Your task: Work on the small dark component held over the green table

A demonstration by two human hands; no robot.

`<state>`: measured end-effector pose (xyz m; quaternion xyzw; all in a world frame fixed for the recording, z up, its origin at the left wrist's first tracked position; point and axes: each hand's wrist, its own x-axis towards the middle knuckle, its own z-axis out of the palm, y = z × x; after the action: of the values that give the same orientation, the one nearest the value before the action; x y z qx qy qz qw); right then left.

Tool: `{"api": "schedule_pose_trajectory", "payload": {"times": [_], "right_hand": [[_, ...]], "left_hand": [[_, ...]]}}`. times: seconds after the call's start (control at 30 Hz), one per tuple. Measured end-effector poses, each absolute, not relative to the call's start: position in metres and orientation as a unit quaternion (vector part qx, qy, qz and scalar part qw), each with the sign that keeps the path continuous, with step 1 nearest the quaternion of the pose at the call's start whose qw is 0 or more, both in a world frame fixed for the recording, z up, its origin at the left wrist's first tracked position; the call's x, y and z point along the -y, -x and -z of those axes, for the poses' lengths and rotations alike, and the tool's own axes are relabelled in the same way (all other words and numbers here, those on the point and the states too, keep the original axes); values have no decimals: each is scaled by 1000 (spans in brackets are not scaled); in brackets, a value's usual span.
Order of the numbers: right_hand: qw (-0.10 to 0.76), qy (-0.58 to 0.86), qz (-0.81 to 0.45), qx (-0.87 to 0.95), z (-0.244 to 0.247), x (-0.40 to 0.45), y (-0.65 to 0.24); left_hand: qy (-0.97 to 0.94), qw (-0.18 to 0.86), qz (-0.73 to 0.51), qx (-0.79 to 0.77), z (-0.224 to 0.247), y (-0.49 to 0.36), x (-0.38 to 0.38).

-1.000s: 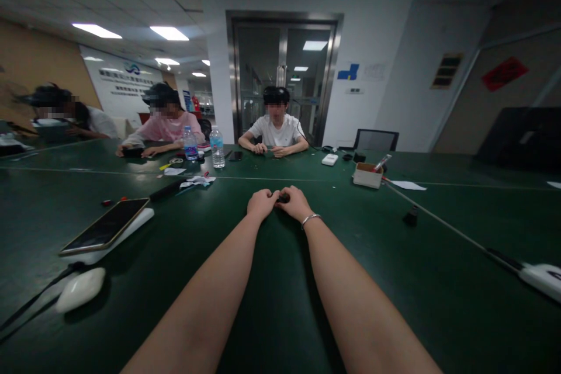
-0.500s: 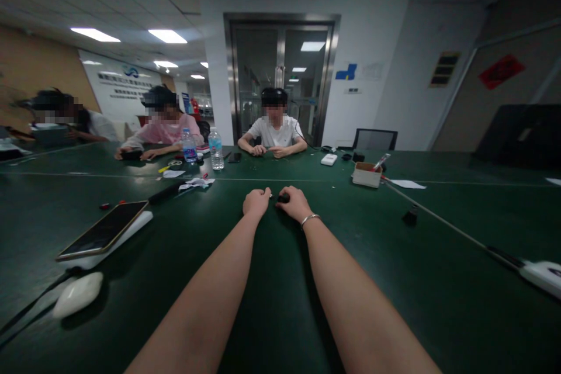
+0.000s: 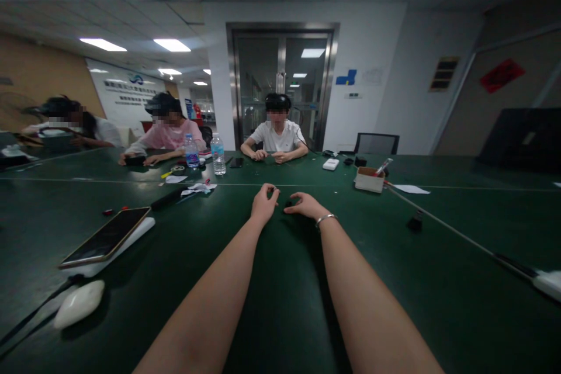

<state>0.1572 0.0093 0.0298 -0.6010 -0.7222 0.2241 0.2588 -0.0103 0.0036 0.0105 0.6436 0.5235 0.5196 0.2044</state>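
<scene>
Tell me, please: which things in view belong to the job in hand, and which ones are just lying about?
Belong to the job, it seems:
small piece in left hand
small black piece at right hand

Apparently just lying about:
phone
white rounded object
water bottles
open box
black item farther right, though its use is unclear

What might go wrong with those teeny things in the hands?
The tiny piece might slip, since only the fingertips of the left hand seem to pinch it.

The small black thing might get nudged away, because the fingers of the right hand are right by it. I can't tell if they grip it.
</scene>
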Motion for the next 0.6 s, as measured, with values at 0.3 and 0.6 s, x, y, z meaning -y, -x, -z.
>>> {"api": "schedule_pose_trajectory", "payload": {"times": [0.3,0.6], "right_hand": [[218,643,-166,715,-127,16,-260],[205,817,6,538,-108,25,-380]], "left_hand": [[-682,319,-449,-481,-12,-16,-1],[-662,402,-413,-479,-7,-23,-5]]}}
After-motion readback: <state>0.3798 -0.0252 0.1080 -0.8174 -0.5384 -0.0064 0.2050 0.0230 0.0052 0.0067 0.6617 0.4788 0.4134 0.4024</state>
